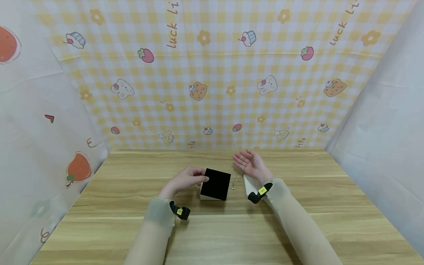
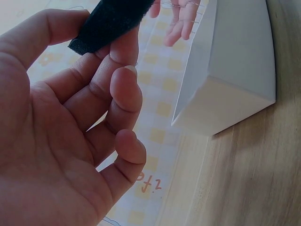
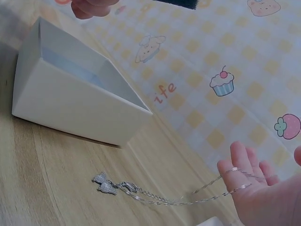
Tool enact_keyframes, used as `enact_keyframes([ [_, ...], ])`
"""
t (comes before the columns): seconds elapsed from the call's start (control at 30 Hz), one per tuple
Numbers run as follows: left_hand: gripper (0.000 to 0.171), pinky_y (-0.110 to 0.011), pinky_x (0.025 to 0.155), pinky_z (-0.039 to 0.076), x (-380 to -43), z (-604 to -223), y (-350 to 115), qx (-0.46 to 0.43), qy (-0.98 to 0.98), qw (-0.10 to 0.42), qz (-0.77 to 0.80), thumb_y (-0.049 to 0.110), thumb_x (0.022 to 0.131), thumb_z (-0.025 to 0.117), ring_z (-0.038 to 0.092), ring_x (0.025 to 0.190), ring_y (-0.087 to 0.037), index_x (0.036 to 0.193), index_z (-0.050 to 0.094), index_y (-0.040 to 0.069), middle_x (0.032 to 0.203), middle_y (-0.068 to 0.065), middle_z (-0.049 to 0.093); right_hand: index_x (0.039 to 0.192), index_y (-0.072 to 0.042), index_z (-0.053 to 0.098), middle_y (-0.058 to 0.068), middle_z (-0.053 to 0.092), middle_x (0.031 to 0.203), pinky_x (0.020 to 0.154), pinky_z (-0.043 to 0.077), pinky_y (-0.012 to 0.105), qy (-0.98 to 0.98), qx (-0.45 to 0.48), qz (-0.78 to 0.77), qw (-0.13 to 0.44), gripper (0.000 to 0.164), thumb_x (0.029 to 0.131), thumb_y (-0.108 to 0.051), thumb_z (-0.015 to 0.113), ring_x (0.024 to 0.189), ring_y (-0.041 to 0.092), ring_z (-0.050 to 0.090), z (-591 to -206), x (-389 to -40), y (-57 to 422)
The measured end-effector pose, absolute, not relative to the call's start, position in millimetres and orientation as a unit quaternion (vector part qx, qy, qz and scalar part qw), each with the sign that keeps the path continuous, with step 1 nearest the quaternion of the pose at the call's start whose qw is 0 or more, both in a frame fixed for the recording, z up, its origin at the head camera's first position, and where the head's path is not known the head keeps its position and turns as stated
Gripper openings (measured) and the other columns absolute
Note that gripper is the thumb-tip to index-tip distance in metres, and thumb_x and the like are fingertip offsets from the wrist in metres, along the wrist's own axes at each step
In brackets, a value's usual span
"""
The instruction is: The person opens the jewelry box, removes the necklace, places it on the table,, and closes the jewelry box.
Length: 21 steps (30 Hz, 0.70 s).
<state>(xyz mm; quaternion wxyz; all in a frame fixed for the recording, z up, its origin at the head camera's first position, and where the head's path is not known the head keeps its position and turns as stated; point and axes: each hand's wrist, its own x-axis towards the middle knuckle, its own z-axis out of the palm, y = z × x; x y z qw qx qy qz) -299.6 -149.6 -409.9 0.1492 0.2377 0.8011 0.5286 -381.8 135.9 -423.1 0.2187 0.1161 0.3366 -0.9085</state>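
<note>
Left hand (image 1: 185, 179) pinches black pad (image 1: 215, 183) over white box (image 3: 70, 96), mid-tabletop. Right hand (image 1: 250, 164) palm-up, fingers relaxed, silver chain (image 3: 160, 190) draped across fingers.

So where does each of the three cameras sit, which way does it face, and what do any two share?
Head: looks forward and down at the wooden table; both forearms, left hand holding the black pad, right hand palm up.
Left wrist: looks past the left palm to the white box.
Right wrist: looks low across the table; fingertips carry the silver necklace.
Both wrist views share the white box.
</note>
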Motion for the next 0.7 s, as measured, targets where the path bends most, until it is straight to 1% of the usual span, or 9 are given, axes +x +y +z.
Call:
enact_keyframes([
  [0.03, 0.026, -0.045, 0.073, 0.042, -299.8, -410.1, -149.5, 0.237, 0.801, 0.150, 0.528, 0.020, 0.095, 0.060, 0.046, 0.081, -0.048, 0.076, 0.051, 0.004, 0.079, -0.027, 0.048, 0.150, -0.005, 0.021, 0.014, 0.018, 0.158, 0.112, 0.027, 0.038, 0.340, 0.113, -0.907, 0.220, 0.051, 0.106, -0.028, 0.033, 0.142, 0.027, 0.027, -423.2, -381.8, 136.5],
  [0.1, 0.026, -0.046, 0.074, 0.043, -300.2, -410.5, -149.3, 0.237, 0.802, 0.151, 0.528, 0.019, 0.095, 0.060, 0.046, 0.082, -0.049, 0.076, 0.052, 0.004, 0.079, -0.026, 0.048, 0.154, -0.005, 0.012, 0.014, 0.016, 0.159, 0.113, 0.025, 0.037, 0.348, 0.108, -0.905, 0.220, 0.057, 0.106, -0.029, 0.032, 0.143, 0.026, 0.025, -423.2, -382.0, 137.7],
  [0.17, 0.026, -0.047, 0.075, 0.043, -300.4, -410.7, -149.1, 0.237, 0.802, 0.151, 0.527, 0.020, 0.096, 0.060, 0.046, 0.082, -0.050, 0.076, 0.052, 0.004, 0.078, -0.026, 0.048, 0.154, -0.005, 0.009, 0.013, 0.013, 0.159, 0.114, 0.023, 0.036, 0.352, 0.104, -0.904, 0.220, 0.058, 0.106, -0.030, 0.030, 0.144, 0.025, 0.022, -423.4, -382.6, 138.8],
  [0.27, 0.026, -0.048, 0.076, 0.044, -300.6, -410.8, -148.9, 0.236, 0.804, 0.150, 0.524, 0.020, 0.096, 0.060, 0.046, 0.084, -0.050, 0.077, 0.052, 0.005, 0.079, -0.028, 0.048, 0.154, -0.005, 0.009, 0.013, 0.013, 0.159, 0.114, 0.021, 0.036, 0.355, 0.106, -0.903, 0.217, 0.058, 0.106, -0.030, 0.029, 0.144, 0.025, 0.021, -423.9, -384.0, 140.2],
  [0.4, 0.025, -0.047, 0.075, 0.043, -300.8, -411.1, -148.5, 0.233, 0.806, 0.150, 0.523, 0.021, 0.096, 0.060, 0.047, 0.084, -0.049, 0.077, 0.053, 0.007, 0.079, -0.027, 0.049, 0.154, -0.005, 0.011, 0.013, 0.014, 0.159, 0.114, 0.021, 0.035, 0.350, 0.113, -0.906, 0.211, 0.058, 0.106, -0.031, 0.031, 0.143, 0.023, 0.023, -424.2, -385.4, 141.7],
  [0.57, 0.024, -0.047, 0.075, 0.043, -300.8, -411.2, -148.3, 0.233, 0.807, 0.150, 0.521, 0.021, 0.095, 0.060, 0.047, 0.084, -0.049, 0.077, 0.053, 0.007, 0.075, -0.022, 0.048, 0.155, -0.006, 0.008, 0.014, 0.016, 0.159, 0.114, 0.023, 0.034, 0.342, 0.120, -0.909, 0.205, 0.059, 0.106, -0.030, 0.032, 0.143, 0.023, 0.025, -423.9, -385.6, 143.6],
  [0.7, 0.023, -0.045, 0.074, 0.044, -300.6, -411.3, -148.0, 0.234, 0.809, 0.149, 0.518, 0.021, 0.095, 0.060, 0.049, 0.085, -0.049, 0.077, 0.054, 0.007, 0.075, -0.017, 0.050, 0.155, -0.008, 0.002, 0.015, 0.017, 0.159, 0.113, 0.024, 0.035, 0.339, 0.122, -0.911, 0.202, 0.061, 0.106, -0.029, 0.032, 0.142, 0.025, 0.026, -423.1, -384.7, 144.5],
])
